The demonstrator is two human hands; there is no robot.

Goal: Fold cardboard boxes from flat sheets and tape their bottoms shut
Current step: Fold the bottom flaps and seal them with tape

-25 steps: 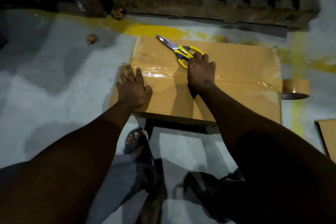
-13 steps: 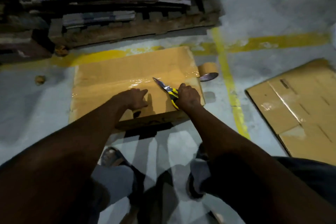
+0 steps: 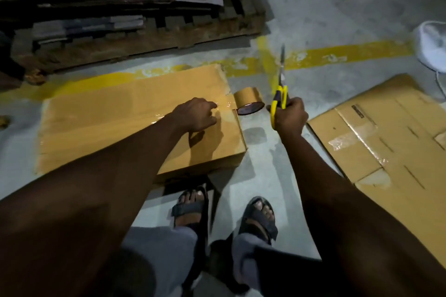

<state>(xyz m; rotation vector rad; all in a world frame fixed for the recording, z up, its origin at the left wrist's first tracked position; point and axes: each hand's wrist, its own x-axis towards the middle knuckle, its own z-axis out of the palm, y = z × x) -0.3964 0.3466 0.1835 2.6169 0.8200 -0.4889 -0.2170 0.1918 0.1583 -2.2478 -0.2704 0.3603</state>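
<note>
The right hand gripped the yellow-handled steel scissors, its fingers wrapped tight round the handles. The blades were together and pointed up and away, just beside the brown roll of packing tape. That roll hung off the right edge of the brown cardboard box, which lay on the grey concrete floor. The left hand rested on the clear tape strip near that edge, fingers curled and knuckles up; whether they pinched the strip or only pressed it could not be told. The likely trouble lay in the cut. The strip between box and roll looked short, so blades brought in carelessly might nick the left fingers or the box edge. If the left hand let go early, the strip might lift from the seam or fold onto itself. Once cut free, the roll would probably drop and roll away. A flattened brown cardboard sheet lay toward the floor's right edge, apart from the box. A wooden pallet stacked with flat cardboard stood beyond, and painted yellow lines crossed the floor. The person's sandalled feet stood just beside the box's near side. Nothing stood between scissors and strip.
</note>
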